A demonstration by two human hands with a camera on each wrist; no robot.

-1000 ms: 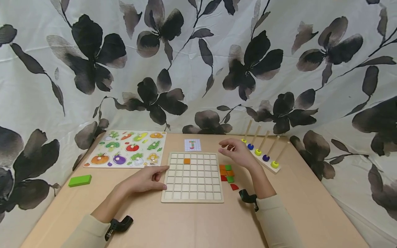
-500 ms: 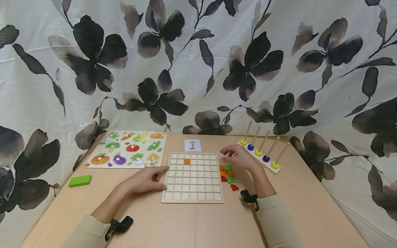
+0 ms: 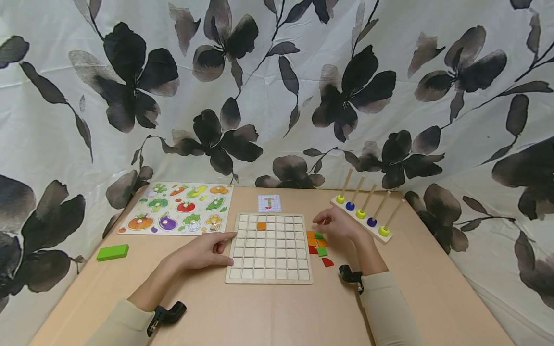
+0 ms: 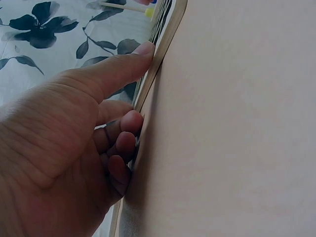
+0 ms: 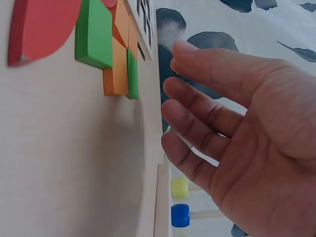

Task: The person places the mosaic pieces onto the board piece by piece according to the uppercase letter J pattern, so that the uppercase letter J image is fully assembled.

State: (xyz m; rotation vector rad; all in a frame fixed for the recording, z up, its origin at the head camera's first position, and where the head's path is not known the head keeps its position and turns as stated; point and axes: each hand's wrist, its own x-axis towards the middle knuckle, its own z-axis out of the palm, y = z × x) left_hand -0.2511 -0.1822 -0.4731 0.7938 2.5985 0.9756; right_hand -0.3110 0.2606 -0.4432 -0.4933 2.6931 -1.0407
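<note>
A wooden grid board (image 3: 268, 281) lies mid-table, with one orange square tile (image 3: 261, 225) in a cell near its top. My left hand (image 3: 201, 251) touches the board's left edge with thumb and index finger, the other fingers bent beneath, as the left wrist view shows. My right hand (image 3: 339, 224) hovers off the board's right side, fingers loosely bent and holding nothing that shows. Below it lie several loose pieces: orange tiles (image 3: 311, 242), a green tile (image 3: 321, 251) and a red rounded piece (image 3: 327, 262). In the right wrist view the fingertips stand apart from the green block (image 5: 94, 34).
Behind the board lies a small gridded card (image 3: 269, 203) with a coloured J-shaped pattern. A vegetable picture board (image 3: 177, 226) and a green block (image 3: 112, 253) are at left. Upright pegs with yellow and blue beads rise from a rack (image 3: 361, 221) at right.
My right hand has come down and slightly right, from near the rack's far end toward the loose pieces. My left hand and the grid board stay put.
</note>
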